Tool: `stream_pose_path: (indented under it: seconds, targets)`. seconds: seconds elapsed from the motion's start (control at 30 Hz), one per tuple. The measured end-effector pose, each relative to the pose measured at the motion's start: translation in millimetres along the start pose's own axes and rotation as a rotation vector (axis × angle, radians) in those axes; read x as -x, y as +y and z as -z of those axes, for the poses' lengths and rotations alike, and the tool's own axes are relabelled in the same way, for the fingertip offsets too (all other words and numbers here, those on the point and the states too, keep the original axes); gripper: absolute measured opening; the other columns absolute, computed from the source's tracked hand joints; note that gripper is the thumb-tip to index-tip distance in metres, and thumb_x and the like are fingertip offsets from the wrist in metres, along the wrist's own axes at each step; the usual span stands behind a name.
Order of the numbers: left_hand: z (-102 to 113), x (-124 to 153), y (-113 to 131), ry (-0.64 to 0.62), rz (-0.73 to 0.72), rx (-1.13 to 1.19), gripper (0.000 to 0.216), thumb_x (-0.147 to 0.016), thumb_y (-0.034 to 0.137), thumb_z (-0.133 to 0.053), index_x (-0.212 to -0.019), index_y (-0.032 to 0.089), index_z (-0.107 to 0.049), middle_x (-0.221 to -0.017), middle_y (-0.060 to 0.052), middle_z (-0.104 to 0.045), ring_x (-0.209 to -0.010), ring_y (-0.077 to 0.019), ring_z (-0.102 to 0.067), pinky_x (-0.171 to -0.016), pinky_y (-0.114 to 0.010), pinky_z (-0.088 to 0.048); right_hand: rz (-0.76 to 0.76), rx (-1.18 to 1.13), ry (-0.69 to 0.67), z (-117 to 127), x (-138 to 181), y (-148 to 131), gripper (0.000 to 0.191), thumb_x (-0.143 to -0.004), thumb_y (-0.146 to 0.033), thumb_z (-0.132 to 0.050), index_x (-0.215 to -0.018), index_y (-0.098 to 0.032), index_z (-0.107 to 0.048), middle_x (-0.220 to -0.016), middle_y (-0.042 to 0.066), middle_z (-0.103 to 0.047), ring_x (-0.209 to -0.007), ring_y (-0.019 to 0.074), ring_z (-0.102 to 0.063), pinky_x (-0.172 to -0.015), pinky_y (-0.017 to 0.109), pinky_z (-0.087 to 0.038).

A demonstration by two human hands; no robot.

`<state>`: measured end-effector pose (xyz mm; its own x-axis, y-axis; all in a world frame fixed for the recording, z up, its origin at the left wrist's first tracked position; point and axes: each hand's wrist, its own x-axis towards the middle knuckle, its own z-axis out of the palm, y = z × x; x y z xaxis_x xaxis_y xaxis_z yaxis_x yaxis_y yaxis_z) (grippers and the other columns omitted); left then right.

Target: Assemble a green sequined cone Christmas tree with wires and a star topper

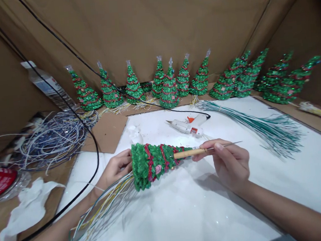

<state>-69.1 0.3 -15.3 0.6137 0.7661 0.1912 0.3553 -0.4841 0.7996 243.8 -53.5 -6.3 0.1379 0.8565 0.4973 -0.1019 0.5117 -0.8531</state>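
Note:
A small green Christmas tree with red garland and a pink patch lies sideways above the white tabletop, its tip to the right. My left hand is closed at its wide base, fingers partly hidden behind it. From that base trail white, yellow and green wires over my left forearm. Pinched in my right hand is an awl with a wooden handle; the handle points left across the tree, and the thin metal spike sticks out to the right. The tree's tip is beside my right fingers, partly hidden by them.
Several finished-looking trees stand along the back. A glue gun and a bundle of green and white wires lie on the white table. Left are tangled wires, a plastic bottle and a black cable.

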Motion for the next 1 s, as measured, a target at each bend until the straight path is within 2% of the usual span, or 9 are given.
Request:
stream_pose_path:
  seconds: [0.2,0.33,0.53,0.6,0.7,0.77,0.87,1.0]
  targets:
    - [-5,0,4,0.063,0.041,0.032,0.058,-0.082,0.067,-0.046,-0.077,0.016,-0.072,-0.088,-0.009,-0.065,-0.084,-0.0228,-0.059,-0.074,-0.028,-0.047,-0.031,-0.048,-0.012,-3,1,2,0.024,-0.090,-0.022,-0.054,-0.084,-0.023,-0.076,-0.087,0.005,-0.074,-0.066,0.0214,-0.071,-0.065,0.039,-0.057]
    - [-8,-1,7,0.112,0.033,0.066,0.055,-0.081,0.066,-0.048,-0.073,0.016,-0.072,-0.091,-0.009,-0.066,-0.089,-0.0231,-0.060,-0.079,-0.028,-0.045,-0.089,-0.081,0.003,-6,2,1,0.023,-0.090,-0.024,-0.054,-0.083,-0.023,-0.076,-0.087,0.005,-0.073,-0.063,0.0210,-0.070,-0.059,0.038,-0.058]
    - [-9,-1,12,0.113,0.069,0.068,0.054,-0.084,0.062,-0.049,-0.064,0.014,-0.066,-0.077,-0.006,-0.060,-0.073,-0.0176,-0.055,-0.069,-0.026,-0.043,-0.077,-0.015,-0.078,-5,6,7,0.024,-0.092,-0.027,-0.052,-0.092,-0.022,-0.075,-0.092,0.007,-0.074,-0.072,0.0230,-0.071,-0.070,0.043,-0.058]
    - [-10,0,16,0.119,0.106,0.051,0.052,-0.087,0.056,-0.049,-0.063,0.013,-0.064,-0.077,-0.006,-0.059,-0.074,-0.0171,-0.055,-0.069,-0.025,-0.042,-0.072,0.001,-0.104,-5,5,8,0.025,-0.092,-0.025,-0.051,-0.090,-0.022,-0.076,-0.089,0.007,-0.074,-0.072,0.0225,-0.071,-0.071,0.043,-0.058]
    - [-10,0,19,0.107,0.108,0.057,0.050,-0.090,0.052,-0.047,-0.063,0.013,-0.063,-0.080,-0.006,-0.059,-0.076,-0.0161,-0.054,-0.071,-0.024,-0.041,-0.078,-0.044,-0.051,-5,-3,2,0.027,-0.093,-0.025,-0.051,-0.081,-0.022,-0.075,-0.086,0.005,-0.073,-0.066,0.0203,-0.069,-0.063,0.039,-0.057]
    - [-9,-1,19,0.081,0.071,0.076,0.050,-0.089,0.054,-0.046,-0.066,0.014,-0.064,-0.083,-0.006,-0.060,-0.079,-0.0162,-0.055,-0.072,-0.023,-0.041,-0.091,-0.034,0.012,-5,-11,-3,0.027,-0.093,-0.028,-0.050,-0.081,-0.020,-0.073,-0.074,0.004,-0.070,-0.059,0.0176,-0.066,-0.059,0.035,-0.054]
    - [-9,-3,20,0.086,0.062,0.078,0.050,-0.088,0.056,-0.047,-0.065,0.014,-0.063,-0.082,-0.006,-0.060,-0.078,-0.0165,-0.056,-0.071,-0.023,-0.042,-0.145,0.081,0.050,-5,-21,-11,0.030,-0.093,-0.035,-0.049,-0.079,-0.017,-0.069,-0.052,-0.001,-0.057,-0.050,0.0120,-0.053,-0.053,0.027,-0.044]
    - [-11,-4,24,0.140,0.114,0.056,0.050,-0.089,0.050,-0.050,-0.056,0.014,-0.057,-0.072,-0.004,-0.056,-0.070,-0.0153,-0.053,-0.064,-0.024,-0.041,-0.291,0.182,-0.104,-10,-25,-15,0.036,-0.093,-0.041,-0.049,-0.070,-0.016,-0.062,-0.046,-0.005,-0.041,-0.043,0.0077,-0.037,-0.044,0.022,-0.031]
